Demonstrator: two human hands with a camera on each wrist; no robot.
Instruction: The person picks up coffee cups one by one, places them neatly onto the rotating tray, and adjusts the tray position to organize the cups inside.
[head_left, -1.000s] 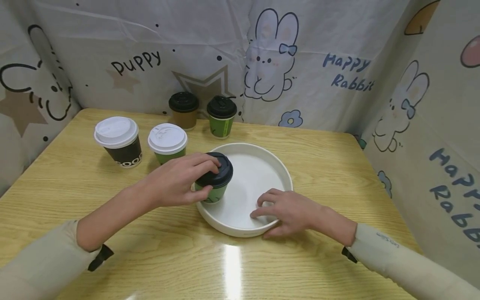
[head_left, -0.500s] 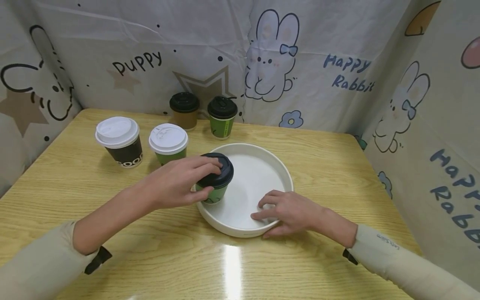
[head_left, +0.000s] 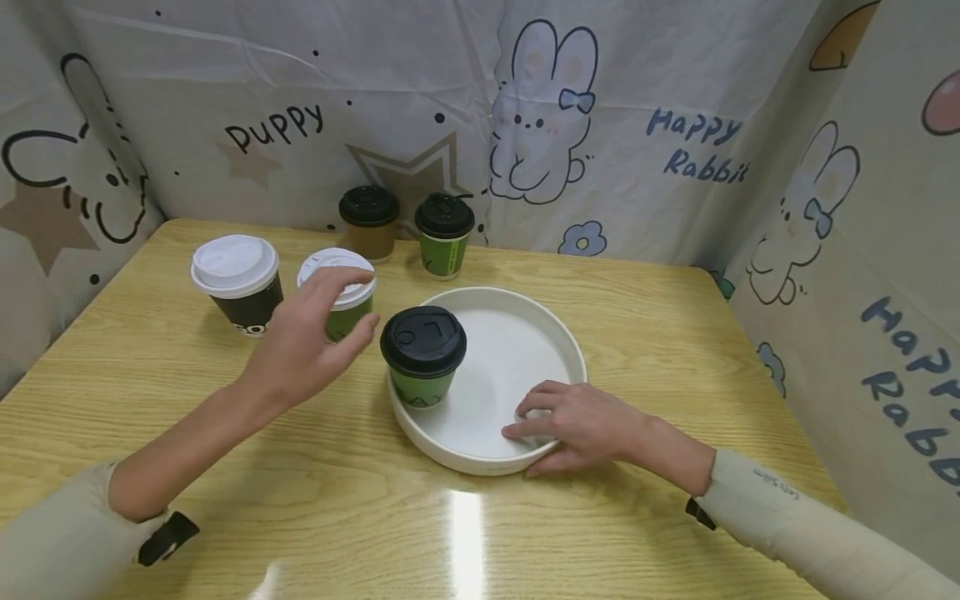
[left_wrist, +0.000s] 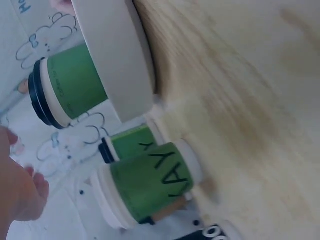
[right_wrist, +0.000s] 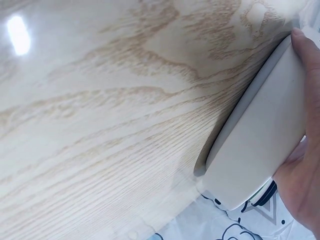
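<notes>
In the head view my left hand (head_left: 300, 342) is raised with thumb and fingers spread apart, holding nothing. It overlaps the green paper cup with a white lid (head_left: 348, 318); the left wrist view shows a gap between the hand and that cup. A green cup with a black lid (head_left: 423, 354) stands upright inside the left edge of a round white tray (head_left: 510, 342). My right hand (head_left: 581, 425) grips the tray's near right rim, fingers inside and thumb against the outer wall. The right wrist view shows the thumb (right_wrist: 305, 47) along that wall.
A black cup with a white lid (head_left: 234, 267) stands at the left, partly behind my left hand. Toward the back cloth are a brown cup (head_left: 369, 237) and another green cup (head_left: 442, 250), both black-lidded. The wooden table (head_left: 637, 325) ends at patterned cloth walls.
My left hand has let go of the black-lidded green cup in the tray and moved left to the white-lidded green cup. The right hand and tray have stayed put.
</notes>
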